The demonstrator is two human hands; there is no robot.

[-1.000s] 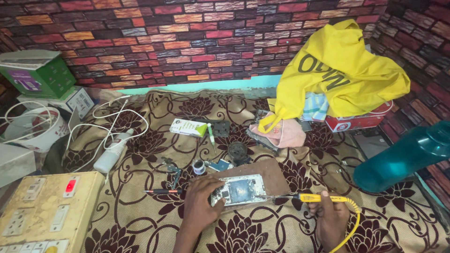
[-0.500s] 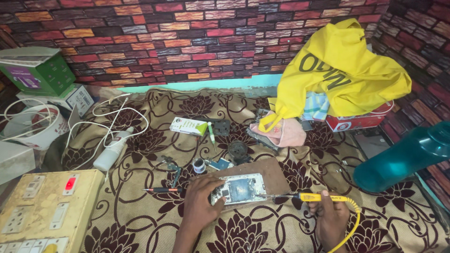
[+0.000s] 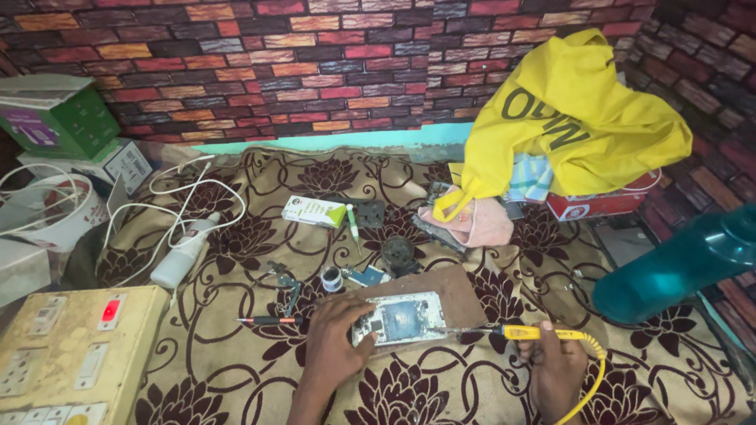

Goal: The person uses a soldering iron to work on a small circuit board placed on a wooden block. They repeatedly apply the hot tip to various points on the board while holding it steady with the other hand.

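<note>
The opened phone [image 3: 400, 318] is laid face down on a brown board [image 3: 450, 288], which rests on the flower-patterned cloth [image 3: 236, 362] near the bottom middle of the head view. Its left end is pinned by the left hand [image 3: 335, 342], the fingers curled narrowly over the edge of the casing. A yellow-handled soldering iron [image 3: 529, 333] is gripped in the closed right hand [image 3: 556, 364], and its thin tip is brought in from the right until it lies at the right edge of the phone; whether the tip is touching the board inside cannot be told. A coiled yellow cord runs from the handle down past the wrist.

Compared with the pictures of a second and half a second ago, almost nothing is changed: the phone, both hands and the iron are found in the same places, and only a slight shift of the camera is noticed. From this it is judged that fine work at one spot is being carried on steadily, with the phone held fast throughout.

Just beyond the board a small solder reel [image 3: 331, 277], tweezers [image 3: 285, 283] and a dark round part [image 3: 398, 251] are scattered, and a red-handled tool [image 3: 269, 320] lies beside the left hand. A switch board [image 3: 71, 354] is seen at the lower left, a yellow bag [image 3: 575, 118] at the upper right, and a teal bottle [image 3: 677, 267] at the right edge.
</note>
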